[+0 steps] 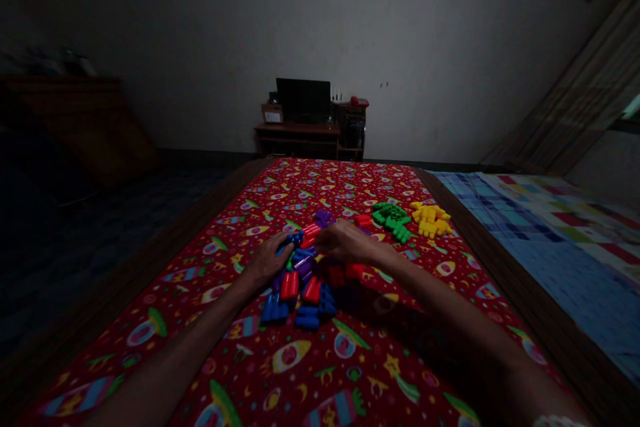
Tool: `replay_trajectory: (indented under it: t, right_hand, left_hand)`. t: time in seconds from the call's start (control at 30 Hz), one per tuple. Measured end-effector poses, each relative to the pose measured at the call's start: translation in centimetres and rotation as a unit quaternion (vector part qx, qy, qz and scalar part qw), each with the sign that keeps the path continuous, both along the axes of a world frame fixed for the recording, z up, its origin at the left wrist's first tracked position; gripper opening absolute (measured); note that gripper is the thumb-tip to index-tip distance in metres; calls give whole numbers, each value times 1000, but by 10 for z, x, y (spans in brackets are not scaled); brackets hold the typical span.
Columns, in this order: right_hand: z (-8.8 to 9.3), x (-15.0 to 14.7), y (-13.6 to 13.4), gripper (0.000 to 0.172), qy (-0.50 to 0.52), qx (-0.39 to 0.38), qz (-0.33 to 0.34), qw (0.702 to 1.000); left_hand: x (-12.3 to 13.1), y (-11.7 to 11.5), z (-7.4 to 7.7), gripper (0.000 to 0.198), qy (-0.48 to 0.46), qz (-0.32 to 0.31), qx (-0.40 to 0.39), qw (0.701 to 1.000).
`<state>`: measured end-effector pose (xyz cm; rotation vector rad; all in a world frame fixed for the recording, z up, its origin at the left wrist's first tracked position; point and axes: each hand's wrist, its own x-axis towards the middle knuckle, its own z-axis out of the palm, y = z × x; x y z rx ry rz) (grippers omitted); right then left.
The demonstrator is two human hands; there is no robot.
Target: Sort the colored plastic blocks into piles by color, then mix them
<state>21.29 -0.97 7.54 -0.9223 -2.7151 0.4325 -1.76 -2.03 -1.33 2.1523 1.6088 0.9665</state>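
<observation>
A mixed pile of plastic building blocks lies on the red patterned cloth. My left hand is at the pile's left side, its thumb and fingers closed about a dark blue block. At the pile's right side my right hand reaches in from above, fingers curled down and pressed together; what they hold, if anything, is hidden. Between and below the hands lie purple blocks, red blocks and blue blocks. Another purple block lies beyond the hands.
Green blocks and yellow blocks form separate groups on the right of the cloth. A desk with a monitor stands by the far wall. A wooden cabinet is at left, a patchwork-covered surface at right. The room is dim.
</observation>
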Motion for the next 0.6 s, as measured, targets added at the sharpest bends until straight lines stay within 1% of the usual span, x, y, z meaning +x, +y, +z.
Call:
replay_trajectory:
  t: [0.03, 0.1, 0.17, 0.2, 0.27, 0.33, 0.4, 0.43, 0.5, 0.6]
  right_hand:
    - [-6, -12, -9, 14, 3, -2, 28, 1000]
    - [-19, -31, -20, 13, 9, 20, 58, 998]
    - [-30, -43, -24, 17, 5, 64, 50, 997]
    - [-34, -46, -23, 18, -5, 83, 31, 996]
    - [-39, -46, -20, 20, -39, 103, -31, 993]
    - [-40, -41, -16, 20, -78, 96, -89, 988]
    - [-41, -37, -13, 19, -95, 86, -116, 985]
    - [-42, -36, -12, 19, -89, 87, -116, 985]
    - [-44, -38, -10, 21, -61, 97, -95, 989]
    - [-49, -52, -10, 26, -36, 96, -59, 993]
  left_hand:
    - [0, 0, -1, 42, -1, 1, -2, 1000]
    - [-1, 1, -2, 43, -9, 10, 0, 1000]
    - [-3, 2, -4, 45, -17, 19, 7, 1000]
    - [-4, 3, -4, 46, -20, 23, 10, 999]
    - [-5, 3, -5, 48, -20, 23, 15, 999]
    - [-5, 2, -4, 49, -18, 20, 18, 999]
    - [-5, 1, -2, 49, -20, 25, 20, 999]
    - [-4, 0, -1, 49, -22, 30, 19, 999]
    - [-4, -1, 2, 48, -29, 42, 10, 999]
    - [-4, -2, 5, 47, -40, 54, -2, 998]
